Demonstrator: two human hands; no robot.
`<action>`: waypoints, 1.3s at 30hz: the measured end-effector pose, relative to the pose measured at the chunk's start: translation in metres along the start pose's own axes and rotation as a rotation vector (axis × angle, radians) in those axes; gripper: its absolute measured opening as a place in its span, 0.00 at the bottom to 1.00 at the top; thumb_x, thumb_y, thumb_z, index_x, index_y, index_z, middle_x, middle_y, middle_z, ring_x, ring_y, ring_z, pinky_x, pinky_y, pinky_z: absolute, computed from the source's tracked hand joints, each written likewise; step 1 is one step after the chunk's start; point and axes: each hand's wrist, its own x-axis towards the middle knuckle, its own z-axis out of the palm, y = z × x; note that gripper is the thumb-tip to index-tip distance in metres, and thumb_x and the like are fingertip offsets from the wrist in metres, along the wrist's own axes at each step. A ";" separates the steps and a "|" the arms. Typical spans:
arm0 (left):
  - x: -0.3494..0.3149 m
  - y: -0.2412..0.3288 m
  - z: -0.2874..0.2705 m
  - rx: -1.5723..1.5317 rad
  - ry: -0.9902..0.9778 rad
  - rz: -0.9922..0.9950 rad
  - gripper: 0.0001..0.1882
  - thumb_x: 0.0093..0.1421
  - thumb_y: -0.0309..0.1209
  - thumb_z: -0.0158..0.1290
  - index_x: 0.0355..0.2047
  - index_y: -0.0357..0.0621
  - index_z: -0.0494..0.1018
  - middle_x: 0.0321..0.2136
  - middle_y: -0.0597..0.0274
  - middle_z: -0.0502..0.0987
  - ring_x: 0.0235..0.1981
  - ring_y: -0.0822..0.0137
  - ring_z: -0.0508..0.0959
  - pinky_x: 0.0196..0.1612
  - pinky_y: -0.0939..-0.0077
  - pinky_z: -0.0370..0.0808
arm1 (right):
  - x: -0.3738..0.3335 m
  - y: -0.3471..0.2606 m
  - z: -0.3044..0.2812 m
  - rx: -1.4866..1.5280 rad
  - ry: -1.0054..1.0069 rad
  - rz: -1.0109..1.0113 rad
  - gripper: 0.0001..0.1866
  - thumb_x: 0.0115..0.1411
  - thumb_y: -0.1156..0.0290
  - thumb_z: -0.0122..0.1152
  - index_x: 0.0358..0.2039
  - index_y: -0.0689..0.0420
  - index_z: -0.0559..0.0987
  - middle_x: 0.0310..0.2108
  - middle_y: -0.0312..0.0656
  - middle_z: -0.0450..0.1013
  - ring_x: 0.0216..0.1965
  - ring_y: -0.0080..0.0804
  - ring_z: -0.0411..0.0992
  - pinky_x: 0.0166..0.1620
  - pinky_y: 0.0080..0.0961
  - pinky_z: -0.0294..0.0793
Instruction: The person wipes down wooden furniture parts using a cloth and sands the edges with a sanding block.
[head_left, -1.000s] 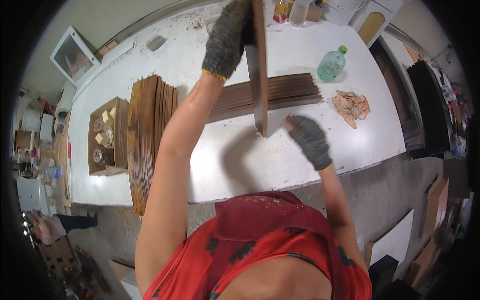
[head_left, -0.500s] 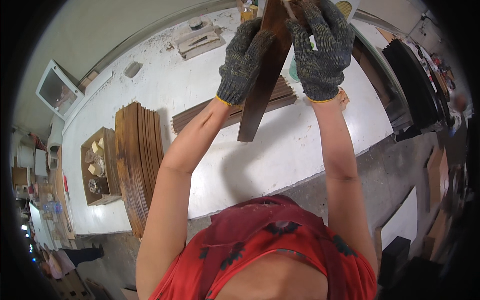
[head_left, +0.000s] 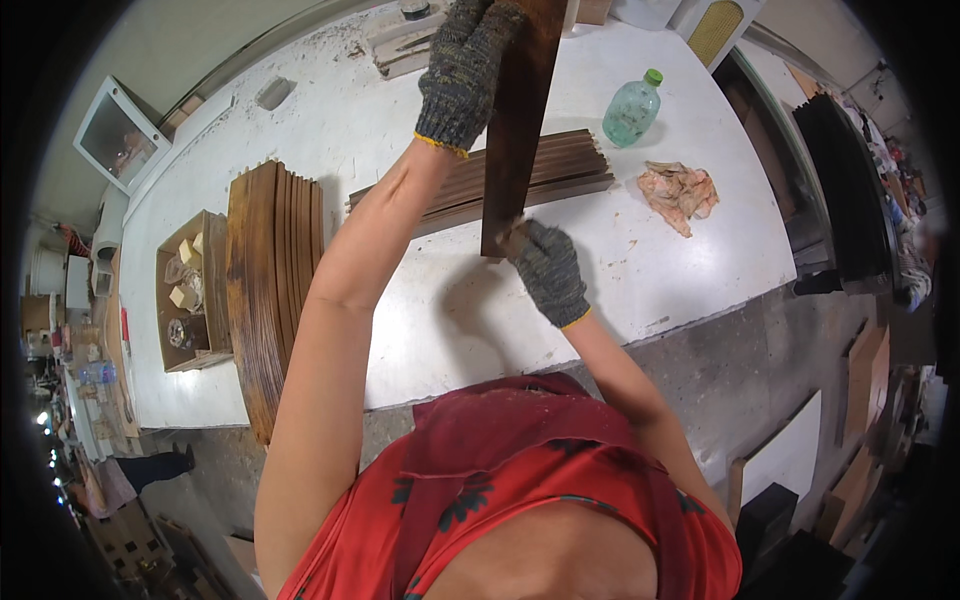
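My left hand (head_left: 462,85), in a dark knitted work glove with a yellow cuff, grips a long dark brown wooden board (head_left: 520,130) by its left edge. The board is held up at a slant over the white table, its upper end running out of view. At its lower end, my right hand (head_left: 552,275), gloved alike, is closed against the right edge. Something small and tan shows at those fingertips, too blurred to name. Behind the board, a stack of grooved dark wooden strips (head_left: 445,195) lies on the table.
More brown boards (head_left: 270,270) stand on edge at the left, beside a cardboard box (head_left: 195,345) of small pale blocks. A green-capped bottle (head_left: 632,112) and a crumpled rag (head_left: 680,195) are on the right of the white table (head_left: 420,330). A person's leg (head_left: 155,480) shows far left.
My right hand has come down from the board's upper part to its lower end, uncovering the bottle and the rag. The board and my left hand have shifted slightly up and left.
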 end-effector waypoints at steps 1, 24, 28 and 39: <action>0.001 0.000 -0.001 0.001 0.007 0.006 0.20 0.65 0.36 0.49 0.53 0.38 0.68 0.41 0.63 0.74 0.42 0.72 0.70 0.47 0.79 0.68 | -0.015 -0.001 0.005 0.004 -0.091 0.027 0.17 0.48 0.75 0.63 0.41 0.50 0.79 0.45 0.43 0.73 0.46 0.42 0.71 0.47 0.38 0.69; -0.184 -0.166 -0.027 -0.348 -0.141 -0.847 0.13 0.63 0.31 0.52 0.44 0.36 0.73 0.34 0.58 0.77 0.34 0.66 0.77 0.39 0.72 0.75 | -0.047 -0.053 -0.139 0.725 -0.598 1.029 0.12 0.53 0.69 0.66 0.37 0.61 0.82 0.36 0.42 0.79 0.40 0.25 0.75 0.45 0.22 0.74; -0.182 -0.124 -0.007 -0.601 -0.010 -0.986 0.17 0.62 0.32 0.53 0.48 0.36 0.68 0.37 0.57 0.75 0.36 0.67 0.77 0.42 0.73 0.77 | -0.076 -0.060 -0.147 0.743 -0.234 0.807 0.13 0.51 0.72 0.66 0.37 0.63 0.79 0.37 0.44 0.77 0.40 0.32 0.75 0.44 0.27 0.74; -0.214 -0.110 0.025 -1.067 0.210 -0.997 0.24 0.65 0.42 0.48 0.52 0.35 0.61 0.41 0.44 0.72 0.42 0.49 0.76 0.47 0.53 0.77 | -0.098 -0.056 -0.155 0.862 0.223 1.109 0.20 0.47 0.79 0.67 0.43 0.60 0.78 0.43 0.46 0.75 0.48 0.44 0.72 0.48 0.35 0.73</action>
